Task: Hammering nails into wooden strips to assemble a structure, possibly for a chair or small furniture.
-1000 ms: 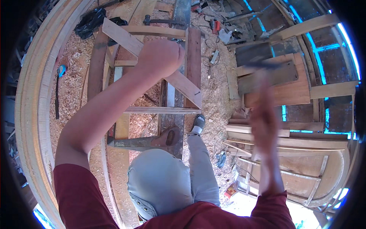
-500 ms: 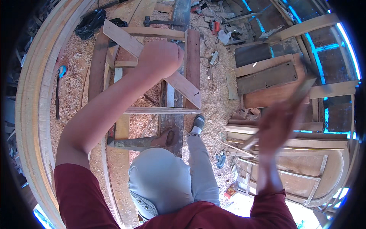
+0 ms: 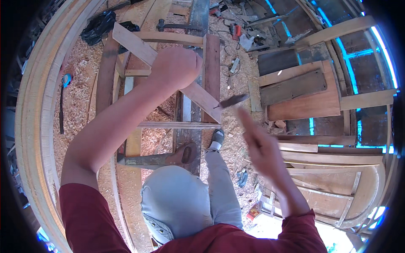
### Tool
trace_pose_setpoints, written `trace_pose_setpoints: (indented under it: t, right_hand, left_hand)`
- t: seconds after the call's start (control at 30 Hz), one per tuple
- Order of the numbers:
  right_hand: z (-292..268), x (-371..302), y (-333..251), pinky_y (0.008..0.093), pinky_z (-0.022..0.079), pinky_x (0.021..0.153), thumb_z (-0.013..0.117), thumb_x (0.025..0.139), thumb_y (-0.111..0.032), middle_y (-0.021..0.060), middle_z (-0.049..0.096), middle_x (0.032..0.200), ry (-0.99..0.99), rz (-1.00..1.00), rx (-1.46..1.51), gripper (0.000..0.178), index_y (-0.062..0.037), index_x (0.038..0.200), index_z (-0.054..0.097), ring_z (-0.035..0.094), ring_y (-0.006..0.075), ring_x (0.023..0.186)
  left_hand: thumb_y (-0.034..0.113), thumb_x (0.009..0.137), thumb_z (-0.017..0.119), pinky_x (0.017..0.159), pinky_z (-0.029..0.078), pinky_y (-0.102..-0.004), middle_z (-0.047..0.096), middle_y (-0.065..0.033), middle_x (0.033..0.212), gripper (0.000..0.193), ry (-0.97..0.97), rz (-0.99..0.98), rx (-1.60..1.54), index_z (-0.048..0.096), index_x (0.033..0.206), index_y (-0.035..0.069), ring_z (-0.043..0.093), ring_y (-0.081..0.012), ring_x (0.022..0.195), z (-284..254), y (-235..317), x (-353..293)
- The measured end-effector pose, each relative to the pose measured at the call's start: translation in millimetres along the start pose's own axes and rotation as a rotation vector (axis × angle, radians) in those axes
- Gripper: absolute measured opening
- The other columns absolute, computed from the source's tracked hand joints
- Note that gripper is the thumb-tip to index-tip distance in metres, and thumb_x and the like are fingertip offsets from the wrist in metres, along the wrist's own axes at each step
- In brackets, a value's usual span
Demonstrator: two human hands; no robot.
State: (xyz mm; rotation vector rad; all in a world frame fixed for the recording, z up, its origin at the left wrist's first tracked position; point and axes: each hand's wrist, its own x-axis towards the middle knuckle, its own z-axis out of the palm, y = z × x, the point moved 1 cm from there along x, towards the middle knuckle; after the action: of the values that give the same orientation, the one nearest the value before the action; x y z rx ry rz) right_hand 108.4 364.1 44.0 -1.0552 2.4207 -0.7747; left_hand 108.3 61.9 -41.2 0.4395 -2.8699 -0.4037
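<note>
The left hand [image 3: 175, 67] is fisting on the slat [image 3: 168, 69] across the frame [image 3: 179, 125]; the right hand [image 3: 263, 147] is gripping a hammer [image 3: 233, 100] near the slat's lower end.

left hand [image 3: 175, 67] fist on diagonal slat [image 3: 202, 95], blocks top of frame [image 3: 177, 125] | right hand [image 3: 257, 143] with hammer [image 3: 231, 101] blurred, open air right of slat | handsaw [image 3: 162, 158] lies across below | knee [image 3: 177, 202] fills near side | gaps between frame rails open
</note>
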Motion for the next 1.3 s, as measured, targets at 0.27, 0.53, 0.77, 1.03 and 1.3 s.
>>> trace_pose_setpoints:
  t: [0.27,0.53,0.77,1.03,1.3]
  right_hand:
    - [1,-11,46,0.0407,0.057,0.074,0.049,0.109,-0.013,0.0171,0.077,0.113,0.129,-0.249,-0.458,0.053,-0.0128,0.162,0.039,0.075,0.0241,0.081]
    - [-14,-7,37,0.0277,0.046,0.062,0.049,0.109,-0.011,0.0058,0.063,0.109,0.283,-0.132,-0.117,0.055,-0.0122,0.162,0.038,0.060,0.0136,0.073]
    - [13,-6,20,0.0268,0.041,0.048,0.045,0.113,-0.017,0.0016,0.059,0.071,0.090,0.235,0.531,0.055,-0.0207,0.166,0.032,0.050,0.0101,0.050]
    - [52,-16,44,0.0234,0.030,0.034,0.039,0.115,-0.027,0.0013,0.045,0.069,0.079,0.457,1.323,0.053,-0.0277,0.167,0.027,0.035,0.0073,0.041]
    - [73,-14,39,0.0227,0.030,0.034,0.034,0.116,-0.031,-0.0010,0.039,0.068,0.059,0.491,1.218,0.051,-0.0324,0.167,0.024,0.032,0.0065,0.042]
  left_hand:
    - [0.030,0.104,0.042,0.068,0.057,-0.0533,0.069,-0.0179,0.071,0.050,0.022,0.007,0.002,0.071,0.071,0.004,0.069,-0.0384,0.068,-5,7,4]
    - [0.029,0.103,0.043,0.068,0.056,-0.0532,0.069,-0.0184,0.071,0.049,0.039,0.009,-0.001,0.071,0.072,0.004,0.070,-0.0386,0.069,-1,3,4]
    - [0.028,0.103,0.044,0.066,0.056,-0.0537,0.069,-0.0177,0.069,0.047,0.048,0.001,0.001,0.071,0.073,0.004,0.070,-0.0382,0.068,3,-2,1]
    - [0.028,0.104,0.044,0.065,0.057,-0.0520,0.069,-0.0180,0.070,0.047,0.031,0.001,0.024,0.071,0.073,0.004,0.070,-0.0378,0.067,1,3,4]
    - [0.027,0.105,0.045,0.065,0.057,-0.0521,0.069,-0.0186,0.070,0.048,0.047,0.014,0.056,0.071,0.072,0.004,0.069,-0.0371,0.066,5,-2,-1]
